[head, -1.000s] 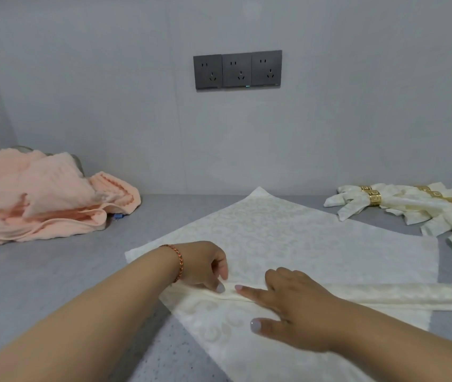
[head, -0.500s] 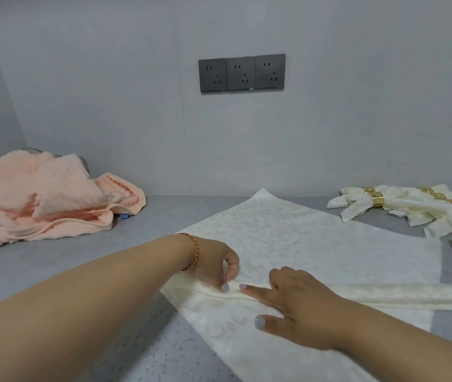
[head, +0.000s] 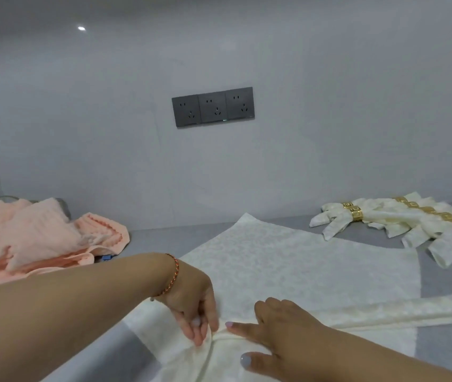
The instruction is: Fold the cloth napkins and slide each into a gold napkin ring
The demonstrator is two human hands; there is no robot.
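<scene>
Head view — fingers [head: 200, 333] pinching napkin [head: 288, 266]

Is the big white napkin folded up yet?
Partly: the napkin lies mostly spread, with one narrow pleat under the left hand and right hand.

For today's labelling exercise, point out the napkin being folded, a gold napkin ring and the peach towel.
napkin being folded [head: 296, 260]: head view, flat middle of the cloth.
gold napkin ring [head: 355, 213]: head view, front of the band.
peach towel [head: 34, 232]: head view, top of the heap.
</scene>
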